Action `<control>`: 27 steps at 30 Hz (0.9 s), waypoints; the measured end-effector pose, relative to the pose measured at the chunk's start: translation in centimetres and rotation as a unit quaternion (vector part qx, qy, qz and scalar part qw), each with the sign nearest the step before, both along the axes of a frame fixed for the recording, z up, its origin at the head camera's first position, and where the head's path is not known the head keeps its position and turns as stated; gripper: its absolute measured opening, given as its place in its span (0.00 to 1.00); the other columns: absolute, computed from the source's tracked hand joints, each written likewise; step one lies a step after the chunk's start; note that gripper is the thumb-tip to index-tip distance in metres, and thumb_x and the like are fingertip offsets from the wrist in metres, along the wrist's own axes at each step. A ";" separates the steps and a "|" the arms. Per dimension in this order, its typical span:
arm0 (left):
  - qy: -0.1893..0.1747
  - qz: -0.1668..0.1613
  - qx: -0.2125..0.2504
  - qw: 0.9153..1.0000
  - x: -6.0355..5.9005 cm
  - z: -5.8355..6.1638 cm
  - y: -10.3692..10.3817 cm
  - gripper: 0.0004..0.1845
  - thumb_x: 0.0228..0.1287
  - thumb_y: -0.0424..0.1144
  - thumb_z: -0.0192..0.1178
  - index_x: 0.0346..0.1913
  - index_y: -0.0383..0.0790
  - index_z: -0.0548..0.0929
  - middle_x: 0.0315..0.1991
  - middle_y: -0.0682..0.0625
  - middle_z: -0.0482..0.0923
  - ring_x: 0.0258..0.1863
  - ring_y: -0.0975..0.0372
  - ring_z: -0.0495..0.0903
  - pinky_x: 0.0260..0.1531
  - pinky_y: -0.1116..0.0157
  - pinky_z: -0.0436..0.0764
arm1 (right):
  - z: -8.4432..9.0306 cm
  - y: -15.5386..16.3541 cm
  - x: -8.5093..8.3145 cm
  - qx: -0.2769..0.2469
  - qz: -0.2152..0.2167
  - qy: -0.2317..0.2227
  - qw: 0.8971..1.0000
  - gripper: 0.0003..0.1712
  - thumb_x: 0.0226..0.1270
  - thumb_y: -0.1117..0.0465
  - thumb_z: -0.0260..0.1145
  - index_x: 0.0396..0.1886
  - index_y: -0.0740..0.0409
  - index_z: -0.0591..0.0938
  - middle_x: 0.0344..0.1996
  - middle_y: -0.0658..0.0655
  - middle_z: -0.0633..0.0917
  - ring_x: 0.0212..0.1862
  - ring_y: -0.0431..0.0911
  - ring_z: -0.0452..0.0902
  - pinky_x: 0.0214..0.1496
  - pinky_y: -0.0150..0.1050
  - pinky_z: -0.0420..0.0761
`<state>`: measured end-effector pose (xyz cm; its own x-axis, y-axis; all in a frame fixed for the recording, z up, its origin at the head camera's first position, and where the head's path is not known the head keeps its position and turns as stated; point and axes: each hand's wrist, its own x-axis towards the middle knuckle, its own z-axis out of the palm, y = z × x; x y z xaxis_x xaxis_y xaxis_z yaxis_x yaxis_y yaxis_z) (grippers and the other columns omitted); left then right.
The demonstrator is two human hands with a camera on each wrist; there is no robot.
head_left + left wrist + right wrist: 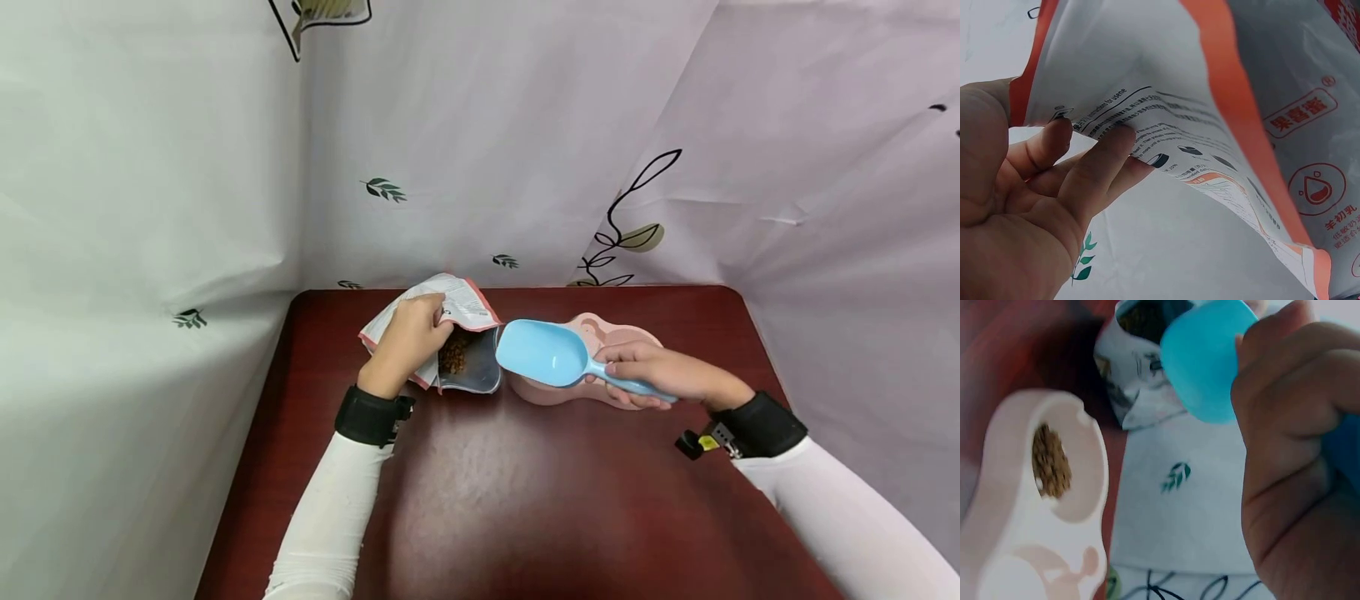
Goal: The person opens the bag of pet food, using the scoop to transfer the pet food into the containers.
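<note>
Right hand point(647, 371), right of centre in the head view, and it's wrapped round the handle of the scoop point(543, 354), thumb on top! Out from the fingers goes that blue pan, near the middle of the frame, no pellets visible on the face we can see. Looks like thin, stiff plastic: light, I'd judge, but smooth enough to twist, so the handle is the place to grip, well up near the neck for control.

Over to the left hand point(411, 335), left of centre, pinching the top edge of the bag point(465, 302) and lifting that flap clear of the mouth. Soft, crinkly stuff, this; it should fold and sag easily, with its weight probably low down, so the rim is a sensible hold. Inside, brown pellets point(453, 354), small and likely to roll. Scoop's tip is right by the bag's mouth; touching or not, can't tell.

Further out, under the scoop in the head view, sits the pink bowl point(547, 396), rigid by the look of it. On the left of the right wrist view, more pellets lie in one hollow. All of it stands towards the far edge of the dark red table point(510, 483), patterned cloth point(487, 150) behind.
</note>
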<state>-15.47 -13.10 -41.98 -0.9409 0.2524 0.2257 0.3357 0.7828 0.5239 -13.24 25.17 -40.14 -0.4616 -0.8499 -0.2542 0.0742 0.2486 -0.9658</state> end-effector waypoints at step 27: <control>0.009 0.004 0.003 1.000 0.8 -0.4 0.7 0.16 0.61 0.27 0.62 0.23 0.42 0.66 0.19 0.51 0.61 0.19 0.63 0.57 0.20 0.66 0.58 | -1.4 -6.0 4.2 -0.003 -0.082 -0.111 0.991 0.19 0.86 0.58 0.45 0.54 0.70 0.74 0.25 0.51 0.73 0.15 0.35 0.60 0.16 0.28 0.61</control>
<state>-14.64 -12.38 -42.38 -0.9386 0.2436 0.2443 0.3389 0.7829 0.5217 -9.02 19.15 -41.52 -0.5267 -0.7703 -0.3594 0.3228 0.2099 -0.9229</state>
